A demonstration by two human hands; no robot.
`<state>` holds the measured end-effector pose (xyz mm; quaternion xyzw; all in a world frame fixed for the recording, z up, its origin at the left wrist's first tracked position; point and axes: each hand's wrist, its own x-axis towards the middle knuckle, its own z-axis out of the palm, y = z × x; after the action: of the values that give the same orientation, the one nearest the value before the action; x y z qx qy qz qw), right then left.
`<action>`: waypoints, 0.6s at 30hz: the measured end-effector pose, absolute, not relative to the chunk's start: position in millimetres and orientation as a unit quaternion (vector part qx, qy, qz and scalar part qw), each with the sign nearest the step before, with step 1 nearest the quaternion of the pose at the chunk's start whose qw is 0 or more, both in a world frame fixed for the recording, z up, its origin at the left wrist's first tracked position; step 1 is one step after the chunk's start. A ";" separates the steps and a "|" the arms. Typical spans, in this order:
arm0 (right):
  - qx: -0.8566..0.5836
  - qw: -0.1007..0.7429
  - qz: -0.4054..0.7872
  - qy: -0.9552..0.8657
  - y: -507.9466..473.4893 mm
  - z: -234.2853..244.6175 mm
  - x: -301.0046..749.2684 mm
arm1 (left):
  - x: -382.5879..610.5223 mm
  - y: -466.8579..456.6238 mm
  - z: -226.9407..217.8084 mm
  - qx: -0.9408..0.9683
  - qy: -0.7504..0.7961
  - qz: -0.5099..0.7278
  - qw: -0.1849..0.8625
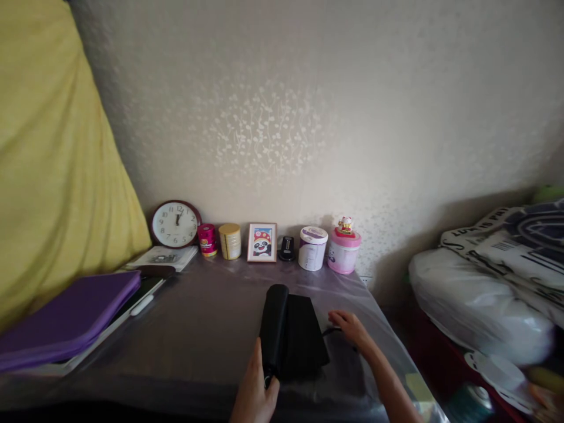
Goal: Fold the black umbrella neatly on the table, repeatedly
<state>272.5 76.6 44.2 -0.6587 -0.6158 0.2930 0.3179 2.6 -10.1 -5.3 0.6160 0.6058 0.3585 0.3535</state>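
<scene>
A black rolled case (274, 323) lies lengthwise on the table, with a flat black flap (304, 338) spread out at its right side. My left hand (258, 385) is closed around the near end of the roll, the thumb by a small ring-like end. To the right of the flap is my right hand (350, 329), its fingers curled together. A thin black strap (330, 331) runs from the flap's right edge to this hand and seems to be held in it; the palm side is hidden.
On the table (198, 329) along the wall stand a clock (175, 224), several tins, a framed panda picture (262, 242) and a pink-lidded tub (344, 255) with a figurine on top. A purple folder (74, 311) lies left. Bagged bedding (476, 299) is piled beyond the right edge.
</scene>
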 end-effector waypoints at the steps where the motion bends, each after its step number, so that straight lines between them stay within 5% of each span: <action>1: -0.662 0.301 0.252 -0.638 74.9 44.7 267.0 | 3.3 -9.9 -5.1 0.622 0.604 0.360 0.345; 11: -0.697 0.239 0.014 -0.676 34.0 57.6 199.8 | 5.6 -10.7 0.9 0.658 0.596 0.326 0.325; 18: -0.722 0.278 0.172 -0.610 43.2 51.7 200.7 | 5.6 -11.4 -0.9 0.667 0.587 0.321 0.326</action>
<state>200.7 43.2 51.7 -0.7221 -0.6096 0.1718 0.2783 5.6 -11.4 -0.9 0.6673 0.5875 0.3210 0.3264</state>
